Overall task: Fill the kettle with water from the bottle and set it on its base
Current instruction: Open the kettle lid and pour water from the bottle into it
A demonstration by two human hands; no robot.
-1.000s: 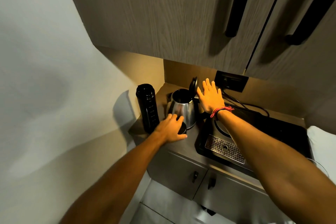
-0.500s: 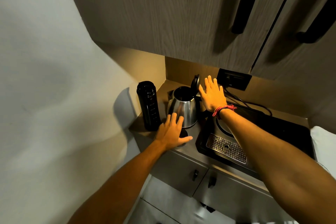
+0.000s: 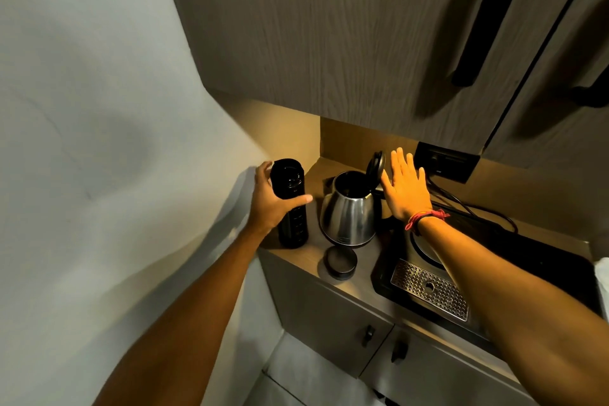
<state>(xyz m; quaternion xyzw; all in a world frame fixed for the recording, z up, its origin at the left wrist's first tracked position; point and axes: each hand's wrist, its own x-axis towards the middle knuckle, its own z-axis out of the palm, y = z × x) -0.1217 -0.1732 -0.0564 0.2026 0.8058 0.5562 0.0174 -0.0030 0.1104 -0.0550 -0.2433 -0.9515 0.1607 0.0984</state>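
Observation:
A tall black bottle [image 3: 293, 224] stands uncapped at the counter's left end, against the wall. My left hand [image 3: 268, 204] is wrapped around its upper part, thumb across the front. The bottle's round black cap [image 3: 339, 262] lies on the counter in front of the kettle. The steel kettle [image 3: 349, 212] stands on the counter just right of the bottle, its black lid [image 3: 375, 166] tipped up and open. My right hand [image 3: 407, 191] is flat with fingers spread, right beside the raised lid and over the kettle's handle. The round kettle base [image 3: 420, 249] sits on the black tray, partly under my right wrist.
A black tray [image 3: 543, 270] with a perforated metal drip grate [image 3: 428, 290] fills the counter's right side. A wall socket [image 3: 445, 163] with black cables sits behind it. Upper cabinets hang low above; cabinet doors with small knobs are below the counter [image 3: 365, 277].
My left hand left the cap on the counter in front of the kettle, moved up and left, and took hold of the bottle. My right hand stayed by the open lid.

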